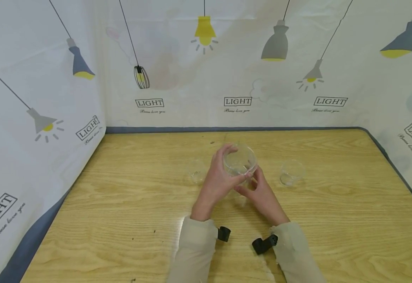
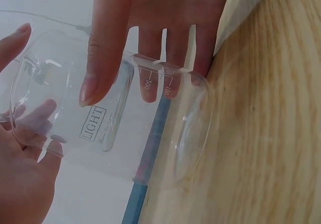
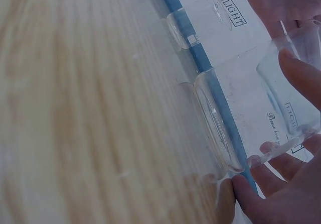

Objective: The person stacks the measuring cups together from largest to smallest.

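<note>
Both hands hold clear glass beakers above the middle of the table. One beaker with printed scale marks [image 2: 168, 83] is lower; inside it the base of a second, inner beaker [image 2: 113, 128] shows. My left hand [image 1: 215, 181] curls round the upper glass near the rim [image 1: 240, 145]; which beaker its fingers bear on is hard to tell. Lower and to the right, my right hand [image 1: 265, 198] grips the outer glass, its thumb across the front and fingers behind it in the left wrist view. The glass is see-through, so its edges overlap.
One clear beaker [image 1: 196, 176] stands on the table left of the hands, and another beaker [image 1: 291, 175] stands on the right. The wooden table [image 1: 121, 196] meets printed white sheeting [image 1: 191, 86] at the back and sides. Each wrist wears a black camera mount [image 1: 224, 234].
</note>
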Demonstrator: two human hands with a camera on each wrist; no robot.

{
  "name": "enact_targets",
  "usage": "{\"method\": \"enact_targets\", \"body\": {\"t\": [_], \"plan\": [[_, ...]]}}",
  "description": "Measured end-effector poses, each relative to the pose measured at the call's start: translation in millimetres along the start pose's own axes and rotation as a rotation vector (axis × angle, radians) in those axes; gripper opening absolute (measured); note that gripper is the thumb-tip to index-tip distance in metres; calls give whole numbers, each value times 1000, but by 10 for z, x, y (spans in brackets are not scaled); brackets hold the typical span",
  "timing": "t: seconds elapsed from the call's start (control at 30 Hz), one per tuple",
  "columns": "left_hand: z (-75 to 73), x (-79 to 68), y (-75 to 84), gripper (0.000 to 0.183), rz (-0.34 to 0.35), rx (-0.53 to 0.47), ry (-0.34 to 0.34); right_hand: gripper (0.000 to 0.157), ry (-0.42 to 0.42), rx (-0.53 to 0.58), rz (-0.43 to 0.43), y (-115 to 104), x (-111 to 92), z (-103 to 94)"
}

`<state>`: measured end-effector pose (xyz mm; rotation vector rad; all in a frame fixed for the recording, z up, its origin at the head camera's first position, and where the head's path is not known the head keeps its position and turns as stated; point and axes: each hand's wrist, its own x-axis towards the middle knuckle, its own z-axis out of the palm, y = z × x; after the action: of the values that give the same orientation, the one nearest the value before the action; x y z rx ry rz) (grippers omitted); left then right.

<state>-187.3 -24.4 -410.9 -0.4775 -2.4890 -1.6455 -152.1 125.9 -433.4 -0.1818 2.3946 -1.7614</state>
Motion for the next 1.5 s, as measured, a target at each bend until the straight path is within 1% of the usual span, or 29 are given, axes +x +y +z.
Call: {"method": "enact_targets", "body": {"t": [0.27, 0.63, 0.87, 0.93, 1.1, 1.17, 1.37, 1.5], "plan": [[-7, -11, 3, 83, -11, -14, -7, 88, 1, 6, -6, -11, -4, 1], [2, -9, -31, 84, -16, -15, -19, 88, -3, 0, -3, -3, -1, -1], [0, -13, -40, 82, -39, -20, -34, 88, -12, 12, -2, 6, -2, -3], [-1, -13, -42, 81, -41, -29, -40, 87, -11, 13, -1, 53, 19, -3], [-3, -11, -47, 81, -24, -57, -56, 86, 18, -16, -13, 269, 112, 1], [-5, -13, -45, 83, -21, -61, -64, 86, 26, -25, -14, 315, 131, 3], [-12, -24, -45, 88, -24, -64, -80, 86, 10, -19, -2, 285, 117, -2], [-14, -26, -53, 90, -32, -60, -83, 86, -4, -1, 4, 155, 66, -8]]}}
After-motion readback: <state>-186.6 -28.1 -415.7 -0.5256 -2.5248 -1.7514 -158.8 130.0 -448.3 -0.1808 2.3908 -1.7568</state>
